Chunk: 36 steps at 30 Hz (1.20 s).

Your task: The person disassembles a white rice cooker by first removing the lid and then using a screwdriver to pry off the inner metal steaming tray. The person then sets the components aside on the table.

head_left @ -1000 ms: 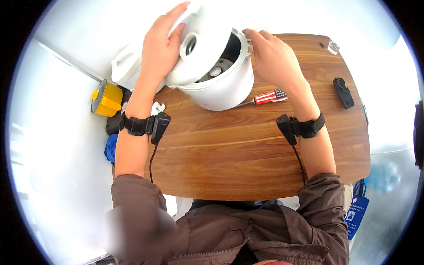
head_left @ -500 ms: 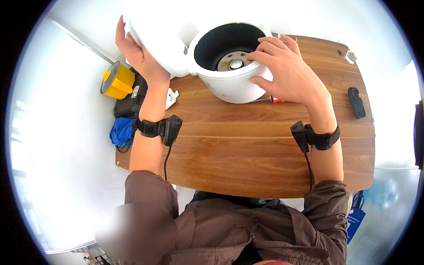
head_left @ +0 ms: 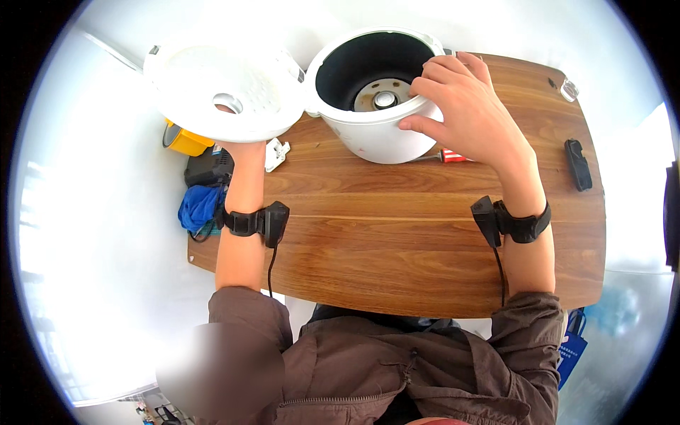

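A white rice cooker (head_left: 382,138) stands at the table's back with its lid (head_left: 191,92) swung open to the left. The dark inside shows a round heating plate (head_left: 366,101) with a central knob, and no inner pot. My left hand (head_left: 244,149) is under the lid; its fingers are hidden, apart from a bit of skin showing through the lid's round hole. My right hand (head_left: 471,113) grips the cooker's right rim, thumb against the outer wall and fingers over the top. Beneath that hand lies a screwdriver (head_left: 452,156) with a red and white handle, its shaft partly behind the cooker.
The wooden table (head_left: 368,227) spreads before me. Left are a yellow container (head_left: 185,142), a black case (head_left: 209,168), a blue cloth (head_left: 202,207) and a small white part (head_left: 277,154). Right are a black holder (head_left: 578,165) and a clear round object (head_left: 569,90). A blue bag (head_left: 571,354) hangs lower right.
The lid has turned so its inner face shows, now covering my left hand. My right hand has closed onto the rim, and the cooker has shifted slightly.
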{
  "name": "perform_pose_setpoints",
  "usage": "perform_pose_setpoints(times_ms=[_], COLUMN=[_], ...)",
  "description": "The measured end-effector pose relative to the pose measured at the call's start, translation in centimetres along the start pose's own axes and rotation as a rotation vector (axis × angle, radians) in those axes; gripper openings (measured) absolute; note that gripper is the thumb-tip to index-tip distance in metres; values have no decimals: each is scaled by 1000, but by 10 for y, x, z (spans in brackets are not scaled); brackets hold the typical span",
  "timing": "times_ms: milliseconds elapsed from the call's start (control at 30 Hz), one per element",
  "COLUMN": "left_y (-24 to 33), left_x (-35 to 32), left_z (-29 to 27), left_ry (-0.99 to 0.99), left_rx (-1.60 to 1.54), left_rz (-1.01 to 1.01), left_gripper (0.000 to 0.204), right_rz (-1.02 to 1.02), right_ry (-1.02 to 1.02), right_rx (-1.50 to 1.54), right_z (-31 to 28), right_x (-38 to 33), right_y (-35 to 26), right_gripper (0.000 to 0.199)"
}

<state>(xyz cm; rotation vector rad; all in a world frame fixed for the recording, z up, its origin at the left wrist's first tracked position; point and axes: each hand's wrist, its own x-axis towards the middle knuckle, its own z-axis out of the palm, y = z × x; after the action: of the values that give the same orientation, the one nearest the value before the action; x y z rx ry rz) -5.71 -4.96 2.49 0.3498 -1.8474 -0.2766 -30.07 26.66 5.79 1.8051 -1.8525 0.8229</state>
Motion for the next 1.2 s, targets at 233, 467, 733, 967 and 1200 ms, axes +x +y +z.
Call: perform_pose_setpoints(times_ms=[233, 467, 733, 967, 1200], left_y=[50, 103, 123, 104, 70], left_x=[-8, 1, 32, 38, 55], left_z=[12, 16, 3, 11, 16], left_ry=[105, 228, 129, 190, 159], left_rx=[-305, -683, -540, -488, -715], left_rz=[-169, -355, -76, -201, -286], left_gripper=[52, 53, 81, 68, 67], right_rz=[-18, -9, 29, -28, 364], right_ry=[16, -7, -25, 80, 188], right_rx=[9, 6, 30, 50, 67], right_z=[-3, -7, -2, -6, -53], right_x=[2, 7, 11, 14, -35], right_y=[-1, -14, -40, -55, -22], right_gripper=[37, 42, 43, 40, 25])
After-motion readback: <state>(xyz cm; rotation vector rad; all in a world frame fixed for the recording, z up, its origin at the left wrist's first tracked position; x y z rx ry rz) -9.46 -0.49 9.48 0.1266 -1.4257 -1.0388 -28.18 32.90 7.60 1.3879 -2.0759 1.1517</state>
